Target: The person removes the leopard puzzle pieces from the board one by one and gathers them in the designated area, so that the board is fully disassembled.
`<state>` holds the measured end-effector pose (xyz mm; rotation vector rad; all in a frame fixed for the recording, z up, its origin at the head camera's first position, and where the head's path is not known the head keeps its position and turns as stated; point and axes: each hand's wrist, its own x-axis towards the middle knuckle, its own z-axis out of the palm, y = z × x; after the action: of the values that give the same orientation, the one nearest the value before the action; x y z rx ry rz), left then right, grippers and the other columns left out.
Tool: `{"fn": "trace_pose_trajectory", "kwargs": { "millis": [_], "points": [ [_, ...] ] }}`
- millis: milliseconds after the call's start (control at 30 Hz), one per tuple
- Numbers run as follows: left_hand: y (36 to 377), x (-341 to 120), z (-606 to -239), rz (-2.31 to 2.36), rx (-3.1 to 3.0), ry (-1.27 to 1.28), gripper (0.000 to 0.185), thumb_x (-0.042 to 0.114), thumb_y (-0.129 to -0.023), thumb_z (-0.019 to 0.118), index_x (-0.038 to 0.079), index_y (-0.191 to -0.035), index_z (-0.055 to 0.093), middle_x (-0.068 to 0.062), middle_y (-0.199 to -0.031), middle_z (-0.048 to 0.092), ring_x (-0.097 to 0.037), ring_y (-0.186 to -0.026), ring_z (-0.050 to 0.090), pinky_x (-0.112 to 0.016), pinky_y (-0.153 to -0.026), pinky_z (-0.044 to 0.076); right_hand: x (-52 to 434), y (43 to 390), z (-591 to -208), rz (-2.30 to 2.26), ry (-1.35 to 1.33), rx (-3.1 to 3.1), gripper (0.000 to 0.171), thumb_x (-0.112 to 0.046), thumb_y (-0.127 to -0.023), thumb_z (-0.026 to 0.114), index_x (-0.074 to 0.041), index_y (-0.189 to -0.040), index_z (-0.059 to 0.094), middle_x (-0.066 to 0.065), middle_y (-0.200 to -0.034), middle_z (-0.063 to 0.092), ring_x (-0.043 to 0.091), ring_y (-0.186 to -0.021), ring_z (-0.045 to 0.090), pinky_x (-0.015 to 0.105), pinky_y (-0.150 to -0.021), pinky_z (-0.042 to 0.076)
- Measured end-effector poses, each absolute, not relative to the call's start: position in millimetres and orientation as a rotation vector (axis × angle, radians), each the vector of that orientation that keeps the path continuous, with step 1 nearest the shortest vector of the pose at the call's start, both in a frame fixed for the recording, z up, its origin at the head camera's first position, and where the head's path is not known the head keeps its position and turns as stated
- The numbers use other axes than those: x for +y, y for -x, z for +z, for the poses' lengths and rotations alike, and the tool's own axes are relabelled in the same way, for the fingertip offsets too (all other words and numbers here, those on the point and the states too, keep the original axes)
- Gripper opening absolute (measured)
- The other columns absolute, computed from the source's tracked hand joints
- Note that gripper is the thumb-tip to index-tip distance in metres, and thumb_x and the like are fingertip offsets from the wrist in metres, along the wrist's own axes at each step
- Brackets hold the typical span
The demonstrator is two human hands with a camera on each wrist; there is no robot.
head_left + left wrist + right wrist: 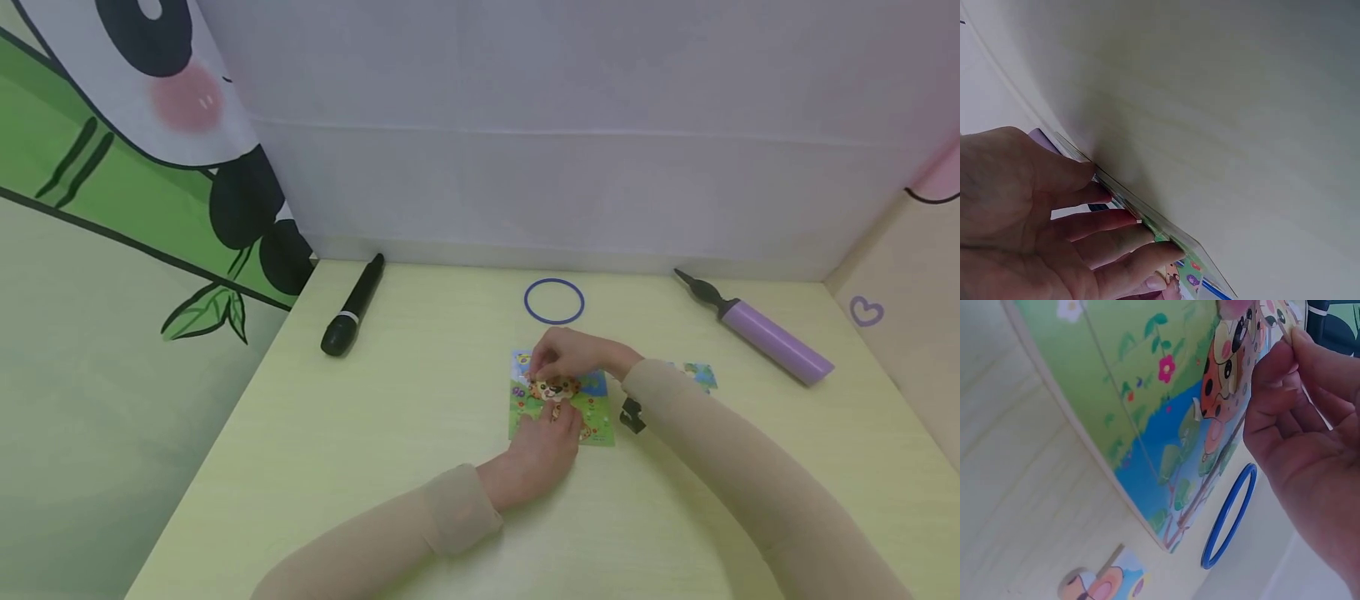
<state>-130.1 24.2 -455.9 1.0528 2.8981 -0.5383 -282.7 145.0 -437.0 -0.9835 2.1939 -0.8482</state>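
A thin picture puzzle board (598, 429) with a spotted cartoon animal lies on the pale table. My left hand (542, 454) is at its near side, fingers extended and fingertips resting on the animal's body. In the left wrist view the board shows edge-on under the fingertips. Over the board's upper left part, my right hand (570, 354) pinches a small puzzle piece (1284, 322) between thumb and forefinger, the other fingers curled in. The fingers hide most of that piece. Loose puzzle pieces (701, 375) lie right of the board, partly behind the right sleeve.
Behind the board lies a blue ring (554, 322). A black microphone (352, 308) lies at the back left, a purple hand pump (776, 340) at the back right. A white cloth (487, 192) hangs along the table's far edge. A small black object (632, 415) shows beside the right sleeve.
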Motion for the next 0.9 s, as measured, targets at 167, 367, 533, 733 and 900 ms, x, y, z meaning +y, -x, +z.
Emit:
{"fn": "trace_pose_trajectory", "kwargs": {
  "millis": [167, 367, 533, 733, 900],
  "points": [
    [130.0, 24.5, -455.6, -0.521, 2.905, -1.042, 0.045, 0.027, -0.101, 0.044, 0.004, -0.140, 0.040, -0.011, -0.139, 0.044, -0.025, -0.124, 0.046, -0.039, -0.072, 0.054, 145.2, 281.9, -431.3, -0.835, 0.999, 2.174, 0.008, -0.006, -0.091, 0.065, -0.008, -0.091, 0.073, 0.003, -0.081, 0.068, 0.025, -0.073, 0.063, 0.034, -0.069, 0.052],
    [129.7, 24.5, -454.3, -0.505, 2.899, -1.029, 0.045, 0.027, -0.101, 0.045, 0.006, -0.140, 0.041, -0.010, -0.140, 0.043, -0.025, -0.125, 0.045, -0.039, -0.074, 0.053, 144.3, 281.0, -428.8, -0.823, 1.009, 2.176, 0.008, -0.004, -0.091, 0.064, -0.006, -0.090, 0.072, 0.005, -0.081, 0.068, 0.026, -0.073, 0.062, 0.034, -0.069, 0.051],
    [129.9, 24.6, -454.1, -0.489, 2.891, -1.018, 0.046, 0.026, -0.101, 0.045, 0.005, -0.142, 0.040, -0.010, -0.141, 0.042, -0.025, -0.125, 0.045, -0.039, -0.074, 0.053, 142.3, 281.7, -433.6, -0.853, 0.992, 2.161, 0.010, -0.001, -0.092, 0.062, -0.004, -0.091, 0.071, 0.006, -0.078, 0.068, 0.026, -0.068, 0.062, 0.031, -0.063, 0.050],
    [128.5, 26.0, -452.2, -0.518, 2.872, -1.018, 0.047, 0.026, -0.101, 0.045, 0.005, -0.142, 0.038, -0.011, -0.141, 0.041, -0.026, -0.126, 0.044, -0.040, -0.076, 0.053, 143.3, 282.5, -436.3, -0.846, 0.976, 2.175, 0.010, -0.002, -0.092, 0.062, -0.006, -0.090, 0.072, 0.004, -0.077, 0.068, 0.023, -0.068, 0.062, 0.031, -0.062, 0.051],
    [128.0, 25.6, -451.4, -0.529, 2.870, -1.027, 0.049, 0.027, -0.100, 0.046, 0.005, -0.143, 0.038, -0.011, -0.142, 0.041, -0.027, -0.126, 0.043, -0.041, -0.078, 0.053, 144.5, 282.8, -435.5, -0.824, 1.010, 2.197, 0.010, -0.004, -0.091, 0.064, -0.010, -0.088, 0.071, 0.001, -0.079, 0.067, 0.021, -0.071, 0.062, 0.031, -0.066, 0.051]
  ]
}}
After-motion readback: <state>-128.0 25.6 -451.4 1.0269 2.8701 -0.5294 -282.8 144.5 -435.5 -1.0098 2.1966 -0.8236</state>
